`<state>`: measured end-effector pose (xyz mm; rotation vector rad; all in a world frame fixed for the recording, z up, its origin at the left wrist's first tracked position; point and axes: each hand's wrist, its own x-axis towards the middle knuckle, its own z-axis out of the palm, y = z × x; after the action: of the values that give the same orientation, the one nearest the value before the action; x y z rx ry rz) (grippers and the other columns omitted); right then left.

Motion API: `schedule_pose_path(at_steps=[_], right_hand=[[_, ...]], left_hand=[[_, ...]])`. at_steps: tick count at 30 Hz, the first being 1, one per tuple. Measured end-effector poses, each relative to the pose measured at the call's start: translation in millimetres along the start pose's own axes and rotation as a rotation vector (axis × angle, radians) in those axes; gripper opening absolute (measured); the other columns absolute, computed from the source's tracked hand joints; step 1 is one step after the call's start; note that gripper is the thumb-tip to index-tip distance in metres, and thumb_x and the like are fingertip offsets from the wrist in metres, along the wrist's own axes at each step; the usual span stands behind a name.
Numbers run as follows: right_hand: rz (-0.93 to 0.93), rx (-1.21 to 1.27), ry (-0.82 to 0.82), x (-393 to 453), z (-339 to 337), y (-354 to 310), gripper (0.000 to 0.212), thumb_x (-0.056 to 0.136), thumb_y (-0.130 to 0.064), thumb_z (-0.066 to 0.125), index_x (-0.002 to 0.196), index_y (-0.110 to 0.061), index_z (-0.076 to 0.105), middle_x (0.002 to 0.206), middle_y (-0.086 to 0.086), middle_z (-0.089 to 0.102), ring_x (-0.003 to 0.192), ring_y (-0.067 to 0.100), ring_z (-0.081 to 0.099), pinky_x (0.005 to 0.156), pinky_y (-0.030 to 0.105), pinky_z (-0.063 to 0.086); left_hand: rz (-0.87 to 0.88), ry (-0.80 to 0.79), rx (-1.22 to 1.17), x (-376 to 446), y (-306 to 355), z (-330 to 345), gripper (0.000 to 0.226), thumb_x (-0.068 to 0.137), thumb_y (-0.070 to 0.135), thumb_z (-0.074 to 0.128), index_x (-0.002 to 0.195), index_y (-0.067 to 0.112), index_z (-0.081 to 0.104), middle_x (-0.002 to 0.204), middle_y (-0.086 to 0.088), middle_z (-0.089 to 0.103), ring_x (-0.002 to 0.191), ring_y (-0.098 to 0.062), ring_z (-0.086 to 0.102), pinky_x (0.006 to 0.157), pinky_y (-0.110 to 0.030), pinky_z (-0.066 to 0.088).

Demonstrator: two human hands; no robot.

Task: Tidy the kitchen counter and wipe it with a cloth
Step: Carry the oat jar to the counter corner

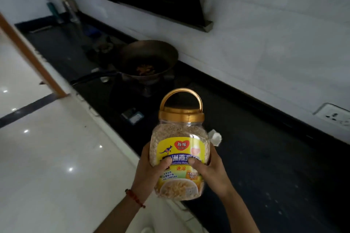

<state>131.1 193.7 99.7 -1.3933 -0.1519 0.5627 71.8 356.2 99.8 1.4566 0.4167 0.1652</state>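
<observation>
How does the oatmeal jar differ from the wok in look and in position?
The oatmeal jar is clear plastic with a gold lid and yellow label; the wok is dark metal and open.
The jar is held up by the left hand and right hand; the wok sits on the stove burner.
The jar is nearly full of oats; the wok holds only a little food.

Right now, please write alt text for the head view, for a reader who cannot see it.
Both hands, left hand and right hand, hold a clear oat jar with a gold lid above a dark counter. Behind it, a wok sits on the stove.
</observation>
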Motion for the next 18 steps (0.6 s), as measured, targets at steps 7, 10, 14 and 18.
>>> schedule_pose_path(at_steps=[7, 10, 14, 18], right_hand=[[0.073, -0.059, -0.240, 24.8, 131.2, 32.0, 0.096, 0.038, -0.038, 0.088, 0.123, -0.021, 0.048, 0.103, 0.006, 0.070, 0.091, 0.020, 0.071, 0.063, 0.027, 0.057], [0.072, -0.113, -0.322, 39.7, 197.9, 49.7, 0.086, 0.039, -0.043, 0.088, 0.116, -0.026, 0.054, 0.101, 0.004, 0.072, 0.091, 0.022, 0.071, 0.066, 0.032, 0.058], [0.079, -0.202, -0.407, 58.1, 302.2, 74.8, 0.085, 0.039, -0.049, 0.087, 0.115, -0.027, 0.055, 0.103, 0.002, 0.072, 0.093, 0.021, 0.070, 0.071, 0.036, 0.059], [0.093, -0.287, -0.511, 76.0, 396.1, 93.7, 0.068, 0.045, -0.039, 0.078, 0.108, -0.026, 0.057, 0.092, -0.008, 0.074, 0.086, 0.012, 0.071, 0.062, 0.022, 0.056]], left_hand=[[-0.006, 0.315, 0.022, -39.1, -7.4, -137.6, 0.092, 0.024, 0.073, 0.073, 0.102, 0.030, 0.051, 0.097, -0.001, 0.067, 0.078, -0.005, 0.069, 0.056, -0.018, 0.054], [-0.023, 0.432, 0.007, -52.9, -11.1, -200.7, 0.097, 0.024, 0.075, 0.072, 0.105, 0.027, 0.051, 0.099, -0.003, 0.067, 0.078, -0.007, 0.070, 0.056, -0.019, 0.054], [-0.046, 0.545, 0.015, -67.3, -16.2, -300.4, 0.095, 0.034, 0.058, 0.076, 0.114, 0.015, 0.049, 0.101, -0.008, 0.066, 0.079, -0.011, 0.070, 0.056, -0.020, 0.054], [-0.077, 0.650, 0.012, -77.4, -20.2, -389.8, 0.084, 0.044, 0.051, 0.067, 0.118, 0.014, 0.047, 0.105, -0.009, 0.066, 0.085, -0.018, 0.069, 0.061, -0.024, 0.056]])
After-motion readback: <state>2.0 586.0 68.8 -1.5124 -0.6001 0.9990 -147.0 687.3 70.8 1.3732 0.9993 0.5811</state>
